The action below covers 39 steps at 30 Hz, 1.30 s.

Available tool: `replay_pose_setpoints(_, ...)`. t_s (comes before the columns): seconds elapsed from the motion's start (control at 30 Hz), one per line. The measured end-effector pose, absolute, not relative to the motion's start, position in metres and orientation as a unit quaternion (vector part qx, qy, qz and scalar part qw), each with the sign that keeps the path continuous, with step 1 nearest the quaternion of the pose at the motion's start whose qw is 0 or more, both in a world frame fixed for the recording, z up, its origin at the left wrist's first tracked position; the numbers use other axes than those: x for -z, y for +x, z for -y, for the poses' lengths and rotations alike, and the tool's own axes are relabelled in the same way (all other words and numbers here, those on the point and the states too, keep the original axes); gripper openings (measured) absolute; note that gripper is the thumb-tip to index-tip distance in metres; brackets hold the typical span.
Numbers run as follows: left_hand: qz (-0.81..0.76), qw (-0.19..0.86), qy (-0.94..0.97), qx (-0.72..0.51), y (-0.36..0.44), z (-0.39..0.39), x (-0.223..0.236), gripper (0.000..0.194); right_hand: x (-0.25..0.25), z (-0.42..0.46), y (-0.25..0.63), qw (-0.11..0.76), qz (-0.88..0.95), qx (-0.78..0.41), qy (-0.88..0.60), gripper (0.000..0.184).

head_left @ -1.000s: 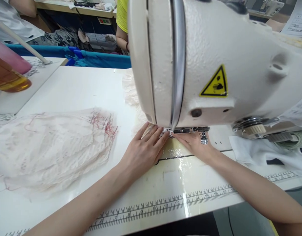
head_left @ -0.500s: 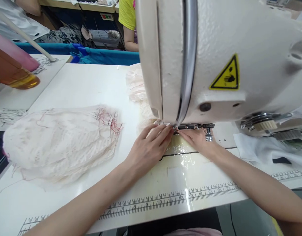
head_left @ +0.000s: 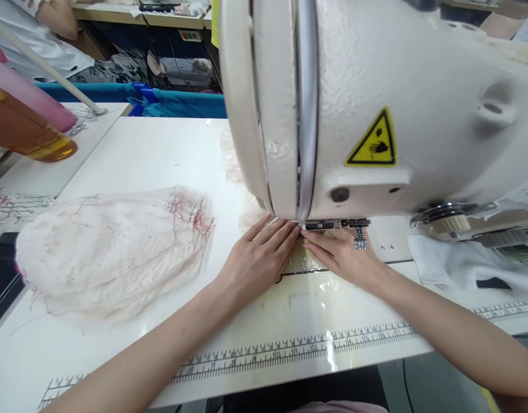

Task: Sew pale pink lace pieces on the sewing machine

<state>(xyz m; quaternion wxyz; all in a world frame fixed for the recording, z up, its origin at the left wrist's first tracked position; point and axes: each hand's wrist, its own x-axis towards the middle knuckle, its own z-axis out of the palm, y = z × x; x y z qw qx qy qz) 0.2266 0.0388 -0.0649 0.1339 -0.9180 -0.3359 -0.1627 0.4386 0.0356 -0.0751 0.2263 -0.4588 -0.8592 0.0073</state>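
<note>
A large cream sewing machine head (head_left: 375, 103) fills the upper right and hides the needle area. My left hand (head_left: 257, 258) lies flat on the table, fingers stretched toward the presser foot (head_left: 321, 225), resting on a piece of pale lace fabric (head_left: 250, 215) that runs back under the machine. My right hand (head_left: 339, 252) lies flat just right of it, fingertips at the foot. The tips of both hands are partly hidden under the machine head.
A heap of pale pink lace pieces with red threads (head_left: 113, 246) lies on the white table (head_left: 152, 155) to the left. An amber and pink bottle (head_left: 27, 126) sits far left. White cloth (head_left: 461, 264) lies at right. A ruler strip (head_left: 289, 350) runs along the front edge. Another person sits behind.
Both hands stay at the presser foot with hardly any shift. The view has swung slightly left and right between frames.
</note>
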Motion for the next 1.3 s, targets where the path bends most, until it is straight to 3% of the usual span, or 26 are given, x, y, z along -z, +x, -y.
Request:
replay_pose_setpoints(0.97, 0.39, 0.128, -0.9, 0.148, 0.233, -0.037, 0.063, 0.034, 0.072, -0.033, 0.435, 0.147, 0.86, 0.117, -0.474, 0.036)
replay_pose_setpoints(1.17, 0.401, 0.115, -0.899, 0.136, 0.233, -0.037, 0.062, 0.035, 0.067, -0.038, 0.447, 0.144, 0.862, 0.018, -0.485, 0.044)
replay_pose_setpoints(1.3, 0.4, 0.127, -0.896, 0.144, 0.232, -0.035, 0.061, 0.034, 0.068, -0.047, 0.447, 0.191, 0.836, -0.012, -0.513, 0.046)
